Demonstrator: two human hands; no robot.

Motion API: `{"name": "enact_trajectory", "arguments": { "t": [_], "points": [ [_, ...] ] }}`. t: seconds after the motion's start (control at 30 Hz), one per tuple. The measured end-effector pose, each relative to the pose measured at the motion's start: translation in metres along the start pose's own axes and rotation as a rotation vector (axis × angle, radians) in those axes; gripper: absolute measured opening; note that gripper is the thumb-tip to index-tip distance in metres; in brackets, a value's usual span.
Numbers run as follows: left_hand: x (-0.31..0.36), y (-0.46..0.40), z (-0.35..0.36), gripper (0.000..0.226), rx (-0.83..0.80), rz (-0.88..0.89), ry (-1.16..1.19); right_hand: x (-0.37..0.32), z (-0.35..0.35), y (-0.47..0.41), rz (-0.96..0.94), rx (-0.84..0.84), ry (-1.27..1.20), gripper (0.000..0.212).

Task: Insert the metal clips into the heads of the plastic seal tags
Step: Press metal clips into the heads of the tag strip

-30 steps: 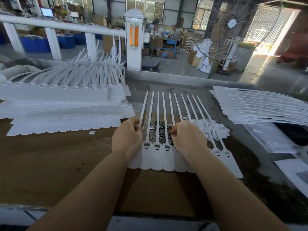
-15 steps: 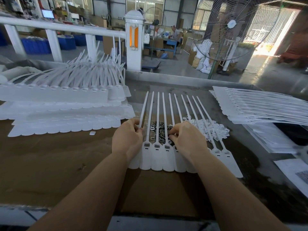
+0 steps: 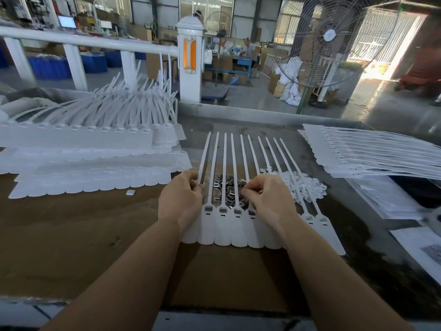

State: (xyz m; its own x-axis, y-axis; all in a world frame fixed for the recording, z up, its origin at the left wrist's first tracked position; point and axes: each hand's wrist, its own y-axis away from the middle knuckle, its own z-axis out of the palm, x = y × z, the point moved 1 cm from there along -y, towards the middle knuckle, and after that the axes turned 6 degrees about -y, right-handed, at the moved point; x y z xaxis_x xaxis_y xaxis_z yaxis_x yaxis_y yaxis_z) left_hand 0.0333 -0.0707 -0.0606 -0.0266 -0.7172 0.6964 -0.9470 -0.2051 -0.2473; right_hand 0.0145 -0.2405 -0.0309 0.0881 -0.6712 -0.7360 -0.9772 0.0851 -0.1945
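A joined strip of white plastic seal tags [image 3: 224, 232] lies in front of me, tails fanned away. Several heads near its left end show a grey metal clip inside. Under the tails sits a small pile of loose metal clips [image 3: 226, 187]. My left hand [image 3: 181, 201] rests on the strip's left end, its fingers curled round the outermost tail. My right hand [image 3: 267, 199] hovers over the middle heads with fingertips pinched together; whatever they pinch is hidden.
Stacked white tag strips [image 3: 95, 168] fill the table's left, another stack [image 3: 372, 154] lies at the right. White plastic bits [image 3: 303, 187] are heaped beside the clips. One small white piece [image 3: 130, 192] lies loose. Papers [image 3: 424, 249] sit near the right edge.
My right hand's fingers have shifted slightly left over the heads. The left hand and the strip have stayed in place.
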Motion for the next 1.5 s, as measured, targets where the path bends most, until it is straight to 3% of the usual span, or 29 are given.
{"name": "enact_trajectory", "arguments": {
  "t": [0.33,0.87,1.13,1.5],
  "points": [
    [0.002,0.001,-0.002,0.029,-0.014,-0.019,0.022,0.009,-0.018,-0.001,0.022,-0.033,-0.172,0.007],
    [0.002,0.001,-0.001,0.028,0.015,0.006,0.006,0.027,-0.036,0.021,-0.075,0.074,-0.268,0.017],
    [0.001,0.001,0.001,0.028,0.013,-0.002,0.009,0.026,-0.035,0.024,-0.019,-0.002,-0.152,0.008],
    [0.002,0.002,-0.001,0.027,0.016,0.002,-0.001,0.028,-0.037,0.023,0.004,-0.094,-0.055,0.018]
  ]
}}
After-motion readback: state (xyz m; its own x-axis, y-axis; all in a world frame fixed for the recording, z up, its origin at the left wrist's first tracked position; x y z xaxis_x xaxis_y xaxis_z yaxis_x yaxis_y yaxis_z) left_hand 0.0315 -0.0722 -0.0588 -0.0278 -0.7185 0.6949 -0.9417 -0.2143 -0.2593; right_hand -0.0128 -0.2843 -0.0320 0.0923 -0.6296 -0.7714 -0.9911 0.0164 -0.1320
